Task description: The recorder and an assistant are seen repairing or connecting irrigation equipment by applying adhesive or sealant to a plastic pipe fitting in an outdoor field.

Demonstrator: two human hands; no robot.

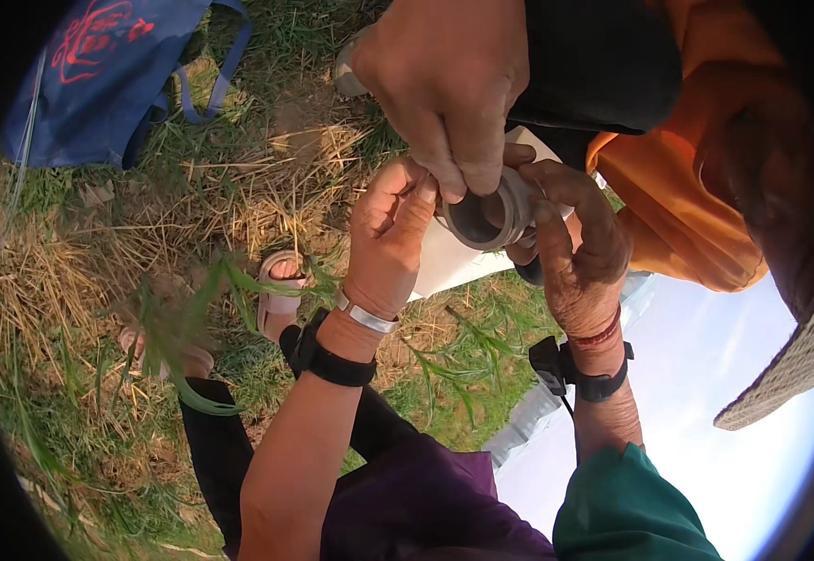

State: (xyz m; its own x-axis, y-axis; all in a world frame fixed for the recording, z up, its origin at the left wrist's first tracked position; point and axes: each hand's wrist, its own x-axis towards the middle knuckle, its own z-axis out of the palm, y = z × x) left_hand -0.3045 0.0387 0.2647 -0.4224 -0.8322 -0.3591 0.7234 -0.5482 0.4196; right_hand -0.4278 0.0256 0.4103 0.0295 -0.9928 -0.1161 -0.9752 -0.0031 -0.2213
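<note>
A grey, short pipe fitting with a round open mouth [516, 213] is held up between several hands. My right hand [585, 224] closes round its right side, thumb and fingers on the ringed outer wall. At the left of the mouth my left hand [390, 229] is closed, thumb and forefinger pinched together beside the rim. What lies in that pinch is too small to make out. From above, another person's hand [454, 84] reaches down, its fingertips at the near-left part of the rim and partly covering the mouth.
Behind the hands is a white flat sheet [458, 266]. A blue bag [99, 84] lies at upper left on straw and grass [239, 187]. The other person's orange clothing [678, 215] and a woven hat brim [776, 374] fill the right. Green stalks [173, 346] stand at left.
</note>
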